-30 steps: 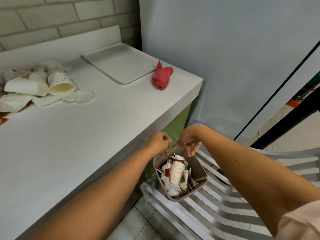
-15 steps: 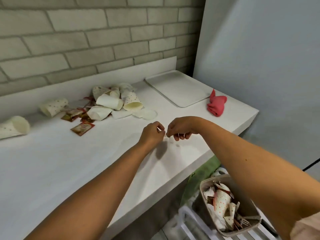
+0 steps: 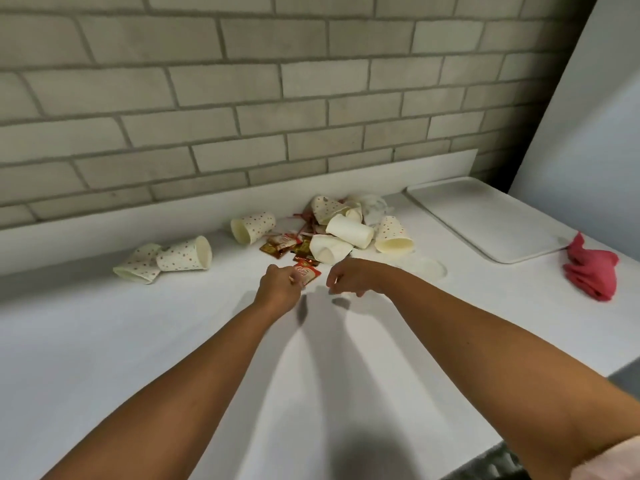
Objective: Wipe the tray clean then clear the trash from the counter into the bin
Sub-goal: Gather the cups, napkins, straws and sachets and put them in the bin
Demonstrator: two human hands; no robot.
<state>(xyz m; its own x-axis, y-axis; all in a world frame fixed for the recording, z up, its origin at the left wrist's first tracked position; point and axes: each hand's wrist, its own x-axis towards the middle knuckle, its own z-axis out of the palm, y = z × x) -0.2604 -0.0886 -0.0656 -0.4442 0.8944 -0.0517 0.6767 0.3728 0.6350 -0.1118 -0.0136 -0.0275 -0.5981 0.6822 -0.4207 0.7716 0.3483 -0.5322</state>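
Observation:
The white tray (image 3: 485,216) lies at the counter's back right, with a crumpled red cloth (image 3: 592,271) beside its near corner. A pile of dotted paper cups (image 3: 349,230) and red-brown sachets (image 3: 284,244) sits by the brick wall. Two more cups (image 3: 173,259) lie to the left. My left hand (image 3: 277,289) has its fingers closed, with the fingertips at the edge of a red-and-white sachet (image 3: 308,271) lying on the counter. My right hand (image 3: 349,277) hovers just right of it, fingers curled down and apart, holding nothing. The bin is out of view.
A clear plastic lid (image 3: 426,268) lies flat right of my right hand. The white counter (image 3: 138,341) runs to a grey wall panel (image 3: 588,133) on the right. Its front edge drops off at the lower right.
The view has swung up from the bin on the chair to the counter. Both hands left the bin and moved forward to the trash pile; my left hand now reaches the nearest sachet.

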